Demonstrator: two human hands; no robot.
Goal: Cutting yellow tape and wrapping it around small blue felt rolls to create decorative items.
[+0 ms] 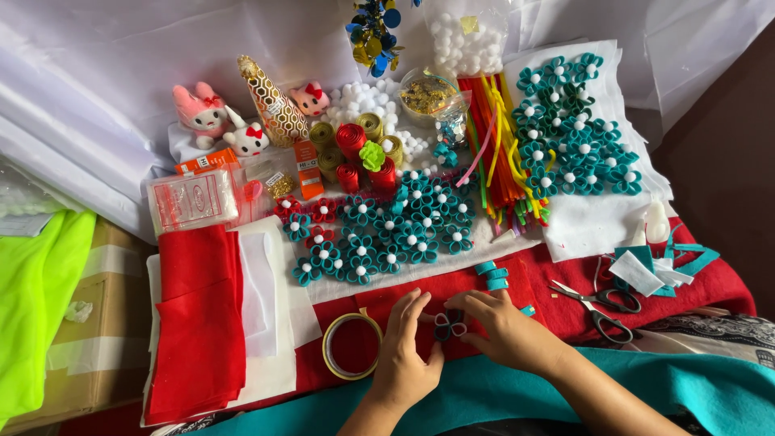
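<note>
Between the two hands, on the red felt (557, 282), sits a small teal felt flower (450, 325) — the left hand (404, 355) pinches its left edge while the right hand (504, 327) grips its right side. Both are equally close, and the tape roll (352, 345) lies just left of them.

Both hands meet at the table's near edge, the left hand (404, 355) and right hand (504, 327) touching a small felt flower (450, 324) between them. A tape roll (352, 345) lies just left, scissors (601, 307) to the right, finished flowers (387, 230) behind.
</note>
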